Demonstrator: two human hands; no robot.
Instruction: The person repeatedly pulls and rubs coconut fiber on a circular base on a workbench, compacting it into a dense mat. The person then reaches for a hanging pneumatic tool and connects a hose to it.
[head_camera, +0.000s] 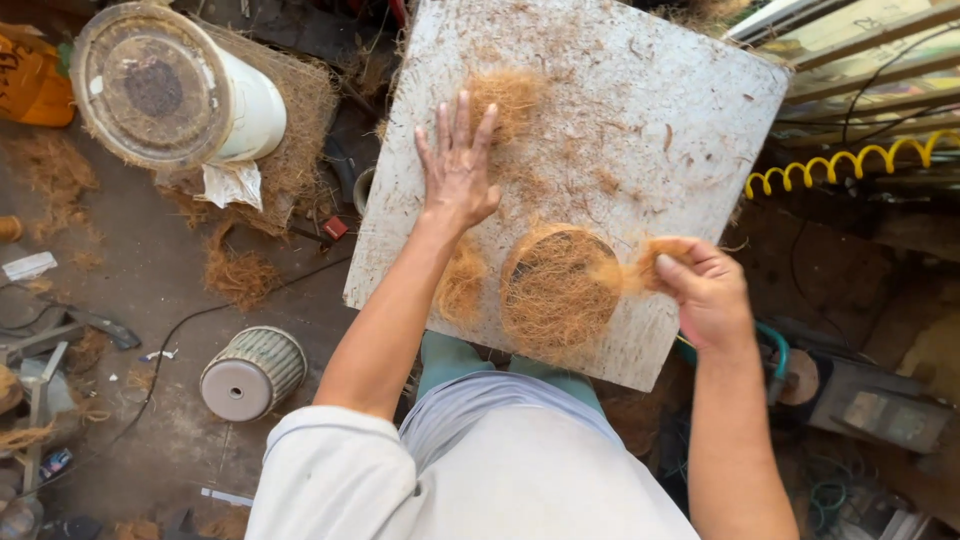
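Note:
A worn white board (640, 120) strewn with brown coir fibre lies in front of me. On its near part sits a round mould (560, 285) packed with fibre. My left hand (457, 165) rests flat on the board with fingers spread, beside a loose tuft of fibre (512, 98). My right hand (705, 290) is pinched on a small clump of fibre (655, 258) just right of the mould. Another clump (462, 285) lies left of the mould, under my left forearm.
On the floor at left stand a large white bucket with a clear lid (170, 85), a small ribbed pot (253, 372), and scattered fibre (240, 275). A yellow coiled hose (840, 165) and metal clutter sit at right.

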